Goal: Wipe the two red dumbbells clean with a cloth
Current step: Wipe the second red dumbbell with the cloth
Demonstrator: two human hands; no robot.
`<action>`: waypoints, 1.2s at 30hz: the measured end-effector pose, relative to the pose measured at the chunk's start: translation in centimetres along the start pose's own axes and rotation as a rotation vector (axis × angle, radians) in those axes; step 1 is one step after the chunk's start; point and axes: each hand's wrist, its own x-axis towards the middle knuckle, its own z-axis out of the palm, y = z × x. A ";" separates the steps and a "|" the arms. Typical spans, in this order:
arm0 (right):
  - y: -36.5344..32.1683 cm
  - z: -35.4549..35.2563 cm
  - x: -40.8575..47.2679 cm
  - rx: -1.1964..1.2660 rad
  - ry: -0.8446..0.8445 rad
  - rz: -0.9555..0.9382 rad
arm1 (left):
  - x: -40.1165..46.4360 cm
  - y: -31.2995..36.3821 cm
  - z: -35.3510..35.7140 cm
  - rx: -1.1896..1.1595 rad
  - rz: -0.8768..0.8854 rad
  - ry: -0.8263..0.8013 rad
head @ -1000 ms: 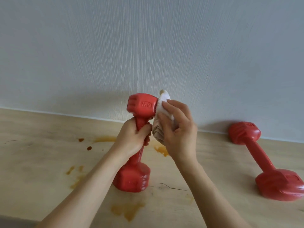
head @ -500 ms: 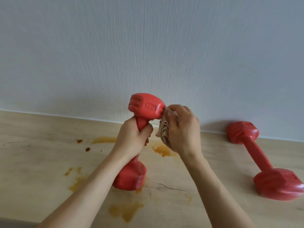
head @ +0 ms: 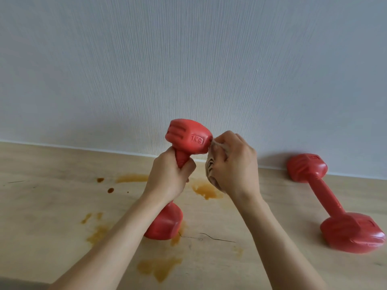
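A red dumbbell [head: 188,139] marked 1KG stands tilted on the wooden surface, its lower head [head: 165,225] resting on the wood. My left hand [head: 169,176] grips its handle just under the upper head. My right hand [head: 234,166] holds a bunched beige cloth [head: 210,170] and presses it against the right side of the upper head. Most of the cloth is hidden inside that hand. The second red dumbbell [head: 326,195] lies flat at the right, one head near the wall.
Brown-orange stains [head: 207,190] are smeared over the light wooden surface [head: 41,206] around and in front of the standing dumbbell. A thin crack [head: 209,238] runs through the wood near its base. A pale textured wall [head: 188,70] rises directly behind.
My right hand with the cloth has slid down from the top of the upper head to its right side. The dumbbell has tipped and turned a little in my left hand.
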 end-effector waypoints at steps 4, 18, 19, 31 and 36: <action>-1.5 0.3 -0.5 -0.015 -0.001 -0.114 | 0.5 -0.4 -0.1 -0.015 -0.054 0.050; -1.6 0.2 -0.4 0.042 -0.066 -0.051 | 0.7 -0.6 -0.4 -0.107 -0.084 0.030; -1.7 0.2 -0.4 0.057 -0.070 -0.055 | 0.7 -0.7 -0.5 -0.131 -0.094 0.030; -1.2 1.0 -0.7 0.235 -0.038 0.054 | 0.6 -0.5 -1.0 -0.364 -0.189 -0.019; -1.2 2.4 -0.8 0.165 -0.134 -0.097 | 0.6 -0.6 -0.9 -0.289 -0.147 -0.009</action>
